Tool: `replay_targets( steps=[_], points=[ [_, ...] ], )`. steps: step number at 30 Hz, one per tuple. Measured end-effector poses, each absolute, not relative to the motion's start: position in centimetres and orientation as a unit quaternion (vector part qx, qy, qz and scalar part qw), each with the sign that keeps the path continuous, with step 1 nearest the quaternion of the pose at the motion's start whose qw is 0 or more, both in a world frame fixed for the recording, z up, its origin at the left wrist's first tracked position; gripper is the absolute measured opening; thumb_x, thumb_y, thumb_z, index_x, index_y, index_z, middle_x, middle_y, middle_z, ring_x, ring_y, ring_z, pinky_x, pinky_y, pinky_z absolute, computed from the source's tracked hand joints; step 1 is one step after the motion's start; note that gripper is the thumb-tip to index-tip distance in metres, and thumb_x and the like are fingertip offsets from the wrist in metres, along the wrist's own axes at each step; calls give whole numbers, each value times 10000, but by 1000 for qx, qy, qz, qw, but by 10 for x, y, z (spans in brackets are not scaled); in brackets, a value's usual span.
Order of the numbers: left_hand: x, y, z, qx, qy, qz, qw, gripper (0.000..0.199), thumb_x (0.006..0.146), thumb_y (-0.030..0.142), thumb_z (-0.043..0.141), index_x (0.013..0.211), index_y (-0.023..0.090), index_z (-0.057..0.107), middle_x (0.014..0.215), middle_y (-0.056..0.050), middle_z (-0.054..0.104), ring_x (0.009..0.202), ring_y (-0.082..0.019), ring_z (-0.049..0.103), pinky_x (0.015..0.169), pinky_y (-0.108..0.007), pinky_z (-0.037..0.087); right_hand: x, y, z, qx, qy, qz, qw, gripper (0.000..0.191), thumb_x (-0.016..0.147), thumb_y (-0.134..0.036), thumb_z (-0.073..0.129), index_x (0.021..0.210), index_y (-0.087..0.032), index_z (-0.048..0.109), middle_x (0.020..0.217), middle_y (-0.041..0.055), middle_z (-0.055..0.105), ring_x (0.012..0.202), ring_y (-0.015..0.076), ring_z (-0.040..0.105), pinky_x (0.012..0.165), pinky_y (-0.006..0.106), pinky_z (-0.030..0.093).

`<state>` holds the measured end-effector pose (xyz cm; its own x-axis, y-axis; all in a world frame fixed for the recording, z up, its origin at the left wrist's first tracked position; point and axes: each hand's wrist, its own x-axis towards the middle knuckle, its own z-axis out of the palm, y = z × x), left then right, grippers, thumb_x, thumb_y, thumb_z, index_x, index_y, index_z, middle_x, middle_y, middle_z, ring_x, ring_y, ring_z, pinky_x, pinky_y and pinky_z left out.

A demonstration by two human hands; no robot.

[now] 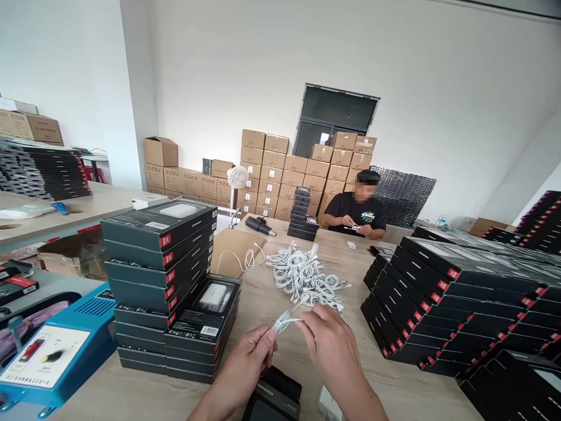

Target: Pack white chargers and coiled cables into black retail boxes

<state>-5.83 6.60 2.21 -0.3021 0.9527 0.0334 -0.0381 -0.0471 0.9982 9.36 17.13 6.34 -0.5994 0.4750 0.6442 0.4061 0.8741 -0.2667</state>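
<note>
Just then, you had a looped white cable (284, 321) running crosswise, left to right, between your hands. Your left hand (248, 362) was closed around its coiled end, while your right hand (326, 345) seemed to pinch the strand, though the fingers partly hid the grip. A tangled pile of white cables (302, 278) lay just beyond on the wood counter (377, 374), and your right hand was the nearer to it. To the left stood a tall stack of dark retail boxes (158, 292), and beside it a shorter stack (197, 342) whose top box pictured a white charger. More black boxes (447, 304) filled the right side. A single black box (274, 397) lay at the near edge, just below your hands, and a co-worker (357, 213) sat at the far end, handling a white cable too.
</note>
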Motion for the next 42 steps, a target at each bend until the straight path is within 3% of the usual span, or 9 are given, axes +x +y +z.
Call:
replay_targets(
  steps=[6, 14, 20, 25, 27, 30, 35, 39, 42],
  points=[
    [-54, 66, 25, 379, 494, 609, 491, 550, 774, 706, 608, 669, 168, 556, 570, 35, 455, 542, -98, 370, 533, -242, 210, 85, 162, 62, -297, -828, 298, 370, 316, 976, -418, 477, 786, -233, 648, 634, 1, 596, 579, 171, 527, 579, 278, 375],
    [-52, 61, 32, 320, 425, 643, 551, 458, 761, 587, 724, 936, 189, 580, 738, 32, 570, 557, -65, 440, 539, -229, 235, 78, 157, 55, -284, -775, 401, 398, 355, 965, -498, 474, 810, -217, 626, 608, -13, 553, 579, 159, 516, 580, 263, 396],
    [-50, 61, 32, 328, 418, 638, 557, 470, 754, 595, 727, 881, 161, 598, 744, 10, 565, 552, -64, 423, 530, -233, 213, 75, 158, 53, -273, -736, 478, 394, 418, 926, -583, 514, 804, -203, 637, 610, -9, 567, 573, 152, 522, 577, 265, 426],
    [-49, 60, 32, 298, 374, 653, 587, 445, 743, 550, 765, 881, 151, 625, 776, -15, 584, 588, -66, 444, 538, -217, 228, 79, 163, 60, -248, -672, 625, 311, 521, 801, -672, 634, 852, -157, 694, 696, 41, 652, 558, 161, 598, 522, 269, 467],
    [-49, 59, 33, 300, 356, 658, 591, 422, 768, 532, 751, 899, 149, 636, 790, -25, 595, 591, -67, 447, 529, -217, 226, 79, 161, 62, -250, -689, 612, 296, 507, 819, -659, 621, 835, -159, 709, 663, 38, 644, 549, 163, 594, 521, 268, 459],
    [-49, 59, 34, 303, 336, 657, 603, 400, 787, 519, 727, 926, 159, 623, 785, -33, 609, 568, -73, 447, 507, -223, 206, 73, 154, 57, -273, -766, 452, 366, 410, 916, -541, 557, 764, -198, 721, 615, 24, 602, 575, 164, 562, 566, 272, 444],
    [-49, 61, 37, 287, 405, 673, 548, 328, 811, 499, 661, 887, 191, 580, 683, 25, 547, 547, -79, 418, 501, -207, 231, 62, 144, 39, -255, -829, 198, 457, 283, 960, -359, 522, 1012, -242, 775, 783, 63, 623, 653, 178, 604, 629, 283, 460],
    [-53, 61, 38, 381, 520, 653, 398, 391, 831, 557, 622, 737, 195, 508, 565, 69, 428, 500, -81, 362, 492, -221, 269, 63, 142, 38, -201, -859, 186, 433, 346, 999, -275, 433, 1202, -250, 713, 857, 72, 637, 708, 177, 635, 655, 278, 487],
    [-57, 61, 36, 439, 545, 626, 344, 387, 889, 543, 543, 717, 208, 453, 563, 70, 422, 520, -95, 366, 514, -231, 307, 66, 142, 43, -180, -839, 254, 446, 322, 995, -266, 446, 1147, -269, 730, 891, 65, 644, 787, 184, 644, 711, 284, 515]
  ],
)
